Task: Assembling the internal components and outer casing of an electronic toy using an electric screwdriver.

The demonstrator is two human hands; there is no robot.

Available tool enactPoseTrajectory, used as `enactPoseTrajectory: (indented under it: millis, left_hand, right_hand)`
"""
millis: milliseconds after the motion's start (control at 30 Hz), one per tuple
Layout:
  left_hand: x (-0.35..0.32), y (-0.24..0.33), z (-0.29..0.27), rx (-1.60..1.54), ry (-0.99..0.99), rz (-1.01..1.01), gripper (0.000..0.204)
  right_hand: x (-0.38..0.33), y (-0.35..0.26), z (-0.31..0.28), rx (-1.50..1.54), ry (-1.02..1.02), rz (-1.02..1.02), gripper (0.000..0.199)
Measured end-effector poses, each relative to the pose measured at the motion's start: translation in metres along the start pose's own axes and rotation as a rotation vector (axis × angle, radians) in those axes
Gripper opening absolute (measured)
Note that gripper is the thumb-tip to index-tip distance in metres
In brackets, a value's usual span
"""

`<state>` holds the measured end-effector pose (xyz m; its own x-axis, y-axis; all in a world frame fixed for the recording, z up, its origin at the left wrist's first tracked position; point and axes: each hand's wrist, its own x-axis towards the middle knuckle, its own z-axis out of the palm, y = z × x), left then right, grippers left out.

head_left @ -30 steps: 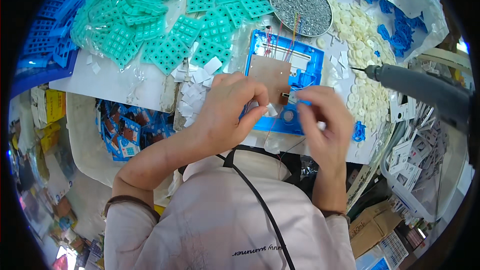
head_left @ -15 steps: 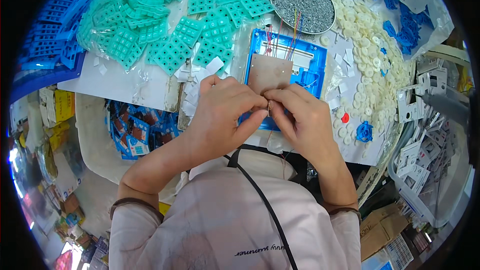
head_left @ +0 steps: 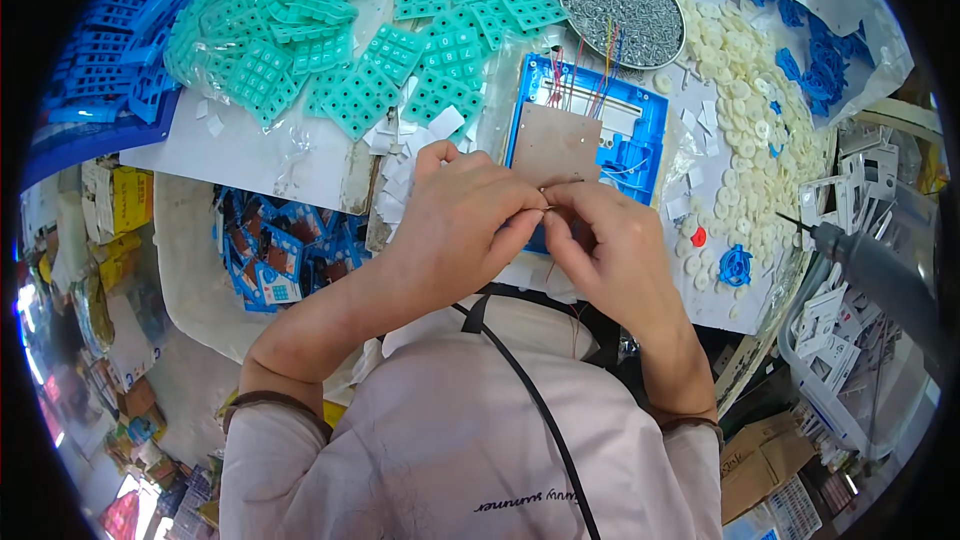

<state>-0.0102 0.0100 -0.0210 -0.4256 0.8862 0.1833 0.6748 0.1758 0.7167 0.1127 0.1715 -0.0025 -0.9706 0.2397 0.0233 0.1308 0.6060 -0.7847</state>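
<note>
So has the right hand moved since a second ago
Yes. The right hand has shifted left along the blue frame, away from the white button pile, meeting the left hand.

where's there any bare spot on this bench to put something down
The bare white bench top left of the left hand, below the teal keypads, is the main free patch. A smaller strip lies under the blue ring. Around the blue case and white buttons it is crowded.
</note>
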Motion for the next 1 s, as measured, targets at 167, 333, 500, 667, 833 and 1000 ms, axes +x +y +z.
enactPoseTrajectory:
  millis: [167,333,500,667,833,1000]
  left_hand:
    - [-0.003,-0.001,0.0,0.064,0.041,0.047,0.009]
    - [-0.002,-0.004,-0.001,0.055,0.06,0.061,0.009]
    - [0.0,-0.002,0.002,0.083,0.07,0.048,0.011]
    - [0.003,-0.003,0.011,0.152,0.133,0.067,0.015]
    - [0.007,-0.005,0.012,0.155,0.142,0.099,0.017]
    - [0.008,-0.002,-0.004,0.071,0.097,0.027,0.018]
  right_hand:
    - [0.0,0.005,0.0,0.04,-0.004,0.017,0.012]
    - [0.001,0.001,0.0,0.038,-0.031,0.096,0.01]
    - [0.002,-0.005,0.001,-0.003,-0.035,0.112,0.009]
    - [0.001,-0.003,0.006,0.029,-0.005,0.101,0.009]
    - [-0.001,0.0,0.005,0.025,0.005,0.067,0.009]
    - [-0.001,0.0,0.0,0.077,0.036,0.103,0.01]
